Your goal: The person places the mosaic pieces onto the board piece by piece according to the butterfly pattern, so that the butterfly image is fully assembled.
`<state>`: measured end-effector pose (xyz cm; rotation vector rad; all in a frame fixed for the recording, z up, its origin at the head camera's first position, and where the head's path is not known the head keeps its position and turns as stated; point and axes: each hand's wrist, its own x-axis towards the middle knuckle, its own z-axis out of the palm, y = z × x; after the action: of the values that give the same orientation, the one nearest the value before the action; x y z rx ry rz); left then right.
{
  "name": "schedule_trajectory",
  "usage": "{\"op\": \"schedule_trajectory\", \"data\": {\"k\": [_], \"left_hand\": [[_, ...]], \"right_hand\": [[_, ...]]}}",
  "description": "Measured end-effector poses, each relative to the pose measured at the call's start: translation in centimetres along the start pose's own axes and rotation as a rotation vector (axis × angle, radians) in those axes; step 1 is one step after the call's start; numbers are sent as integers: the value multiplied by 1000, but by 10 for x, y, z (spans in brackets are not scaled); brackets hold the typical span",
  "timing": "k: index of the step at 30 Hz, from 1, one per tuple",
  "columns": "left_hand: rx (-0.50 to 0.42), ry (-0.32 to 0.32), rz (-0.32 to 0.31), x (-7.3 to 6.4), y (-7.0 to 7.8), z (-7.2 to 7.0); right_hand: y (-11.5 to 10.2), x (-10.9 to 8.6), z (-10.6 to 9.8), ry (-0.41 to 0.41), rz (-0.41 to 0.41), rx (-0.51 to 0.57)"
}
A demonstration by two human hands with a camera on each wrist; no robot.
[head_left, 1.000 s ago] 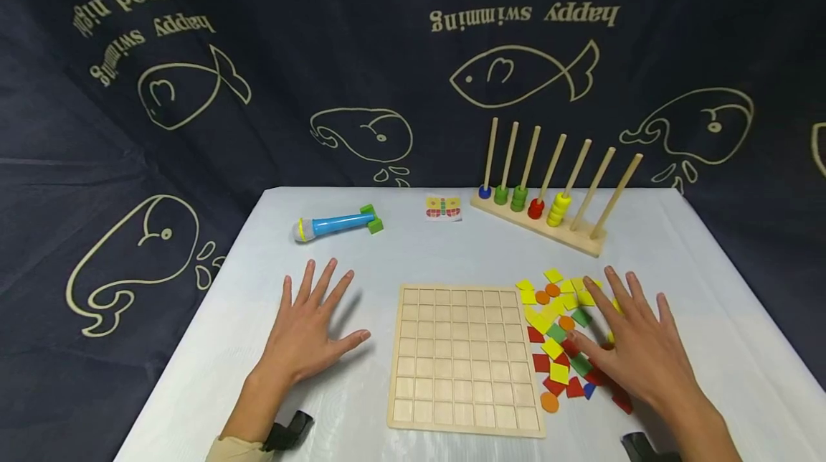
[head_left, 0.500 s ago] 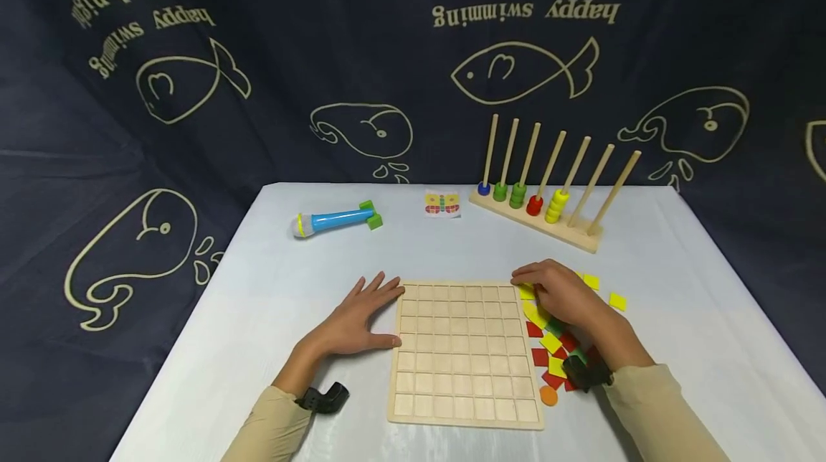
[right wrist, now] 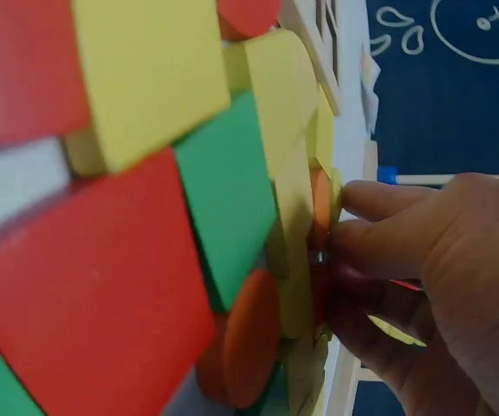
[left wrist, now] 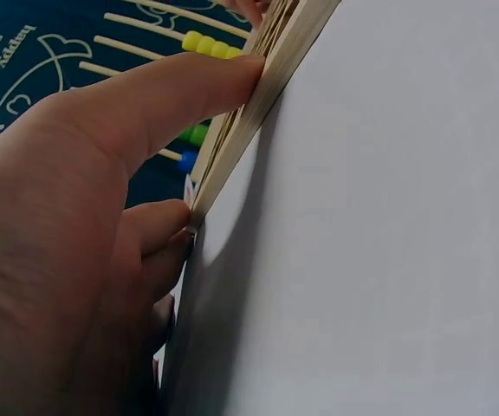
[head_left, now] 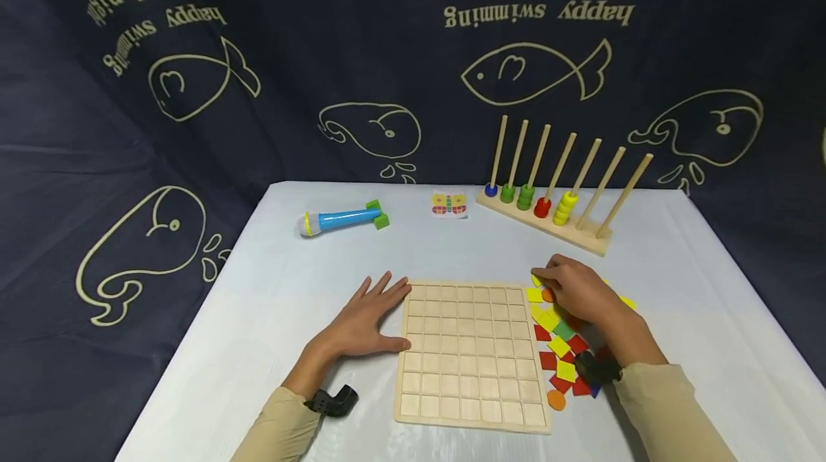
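Observation:
A wooden grid board (head_left: 474,358) lies on the white table. My left hand (head_left: 361,322) rests against its left edge, fingers spread; in the left wrist view the thumb (left wrist: 223,82) and fingertips touch the board's side. To the right of the board is a loose heap of flat tiles, red, yellow, green, orange and blue. My right hand (head_left: 584,293) is over the heap's far end, thumb and forefinger pinching a yellow tile (head_left: 536,280). In the right wrist view that yellow tile (right wrist: 336,198) shows edge-on at the fingertips; its full shape is hidden.
Farther back stand a peg rack (head_left: 548,222) with coloured beads and a small butterfly picture card (head_left: 449,206). A blue toy microphone (head_left: 342,219) lies at the back left, touching green blocks (head_left: 381,220). Behind the table hangs a dark printed cloth (head_left: 387,39).
My left hand has moved right from the bare table to the board's left edge. My right hand has swung inward and left over the tiles and now pinches a yellow one.

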<state>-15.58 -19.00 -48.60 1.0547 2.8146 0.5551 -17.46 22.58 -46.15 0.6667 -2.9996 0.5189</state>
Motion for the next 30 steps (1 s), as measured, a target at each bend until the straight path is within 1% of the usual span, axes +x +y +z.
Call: {"op": "schedule_trajectory", "data": {"k": [5,8,12,15,17,19,24,30], "left_hand": [[1,-4,-8,0,3,-1],[1,8,-1,0,4,-2],[-21,19,15,0,4,-1],[-31,27,20,1,3,0],[-32,32,21,2,1,1],[-30,33,22,2,0,2],[-33,26,11,3,-2,3],[-27,22,1,1,-5,3]], "right_hand": [[6,3,-1,-29,69,35],[10,8,-3,-50,124,67],[17,14,-6,-90,208,131],[16,15,-5,-77,241,186],[10,14,-2,-53,230,217],[0,15,1,-33,196,239],[-33,23,13,-7,71,270],[-73,42,27,13,-75,297]]}}
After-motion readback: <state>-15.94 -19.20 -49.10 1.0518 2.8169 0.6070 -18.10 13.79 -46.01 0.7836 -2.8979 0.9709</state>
